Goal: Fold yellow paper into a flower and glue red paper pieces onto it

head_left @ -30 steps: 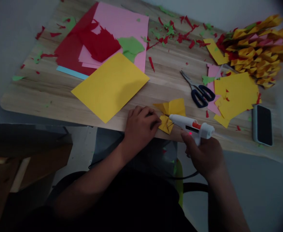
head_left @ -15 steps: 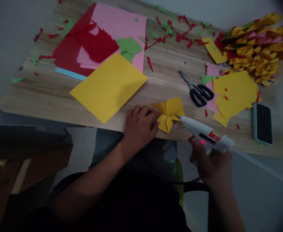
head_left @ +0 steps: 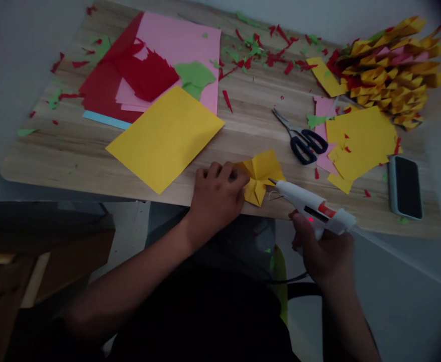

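Note:
Near the table's front edge lies a folded yellow paper piece (head_left: 262,166) with creased flaps. My left hand (head_left: 219,193) is at its left side, fingers curled and closed on its edge; the fingertips are partly hidden. In my right hand (head_left: 324,251) is a white hot glue gun (head_left: 304,200), gripped by its handle, with a red light glowing on its side. The gun's nozzle is at the right part of the folded paper. A clear glue stick (head_left: 390,251) sticks out from the back of the gun.
A yellow sheet (head_left: 166,141) overlaps pink sheets (head_left: 190,37) and red paper (head_left: 103,85). Scissors (head_left: 299,138), yellow offcuts (head_left: 367,138) and a phone (head_left: 406,187) lie to the right. A bundle of folded paper (head_left: 394,75) stands behind, among red and green scraps.
The view has shifted slightly, so things on the table sit a little further left. My left fingers are curled more tightly at the folded paper. The glue gun stays at its right part.

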Demonstrator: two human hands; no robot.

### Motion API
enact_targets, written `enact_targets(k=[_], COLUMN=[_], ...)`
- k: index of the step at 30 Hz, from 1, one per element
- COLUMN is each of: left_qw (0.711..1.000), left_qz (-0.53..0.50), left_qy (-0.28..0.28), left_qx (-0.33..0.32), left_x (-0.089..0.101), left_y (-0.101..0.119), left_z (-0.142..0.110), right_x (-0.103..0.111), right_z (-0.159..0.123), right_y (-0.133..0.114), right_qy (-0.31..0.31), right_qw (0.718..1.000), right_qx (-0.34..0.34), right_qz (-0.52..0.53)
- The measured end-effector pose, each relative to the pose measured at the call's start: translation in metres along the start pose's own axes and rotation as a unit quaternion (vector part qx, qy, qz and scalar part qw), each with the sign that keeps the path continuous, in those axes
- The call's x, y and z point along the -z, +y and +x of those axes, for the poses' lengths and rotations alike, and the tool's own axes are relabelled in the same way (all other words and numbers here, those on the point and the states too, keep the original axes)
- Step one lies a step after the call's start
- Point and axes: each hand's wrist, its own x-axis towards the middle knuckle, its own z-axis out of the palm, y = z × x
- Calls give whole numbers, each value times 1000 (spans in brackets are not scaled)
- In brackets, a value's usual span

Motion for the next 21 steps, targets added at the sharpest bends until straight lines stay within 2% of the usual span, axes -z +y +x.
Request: enact_targets(k=[5, 8, 10, 16, 21], left_qw=[997, 996, 997, 991, 985], left_qz=[-67, -71, -64, -64, -71], left_qy=[18, 39, 51, 95, 104], left_qx=[42, 39, 13, -72, -117], left_x=[-5, -8, -9, -19, -24], left_y=[-5, -4, -4, -6, -6], left_z=[2, 0, -2, -7, -9], right_x=[1, 1, 2, 5, 6], right_z=[-4, -10, -12, -6, -3], right_y=[-4, -2, -1, 2, 2], right_qy=[-9, -5, -5, -80, -83], right_qw=[1000, 1000, 1000, 993, 993], right_qx=[-16, -9, 4, 12, 13], right_qz=[5, -10, -26, -82, -77])
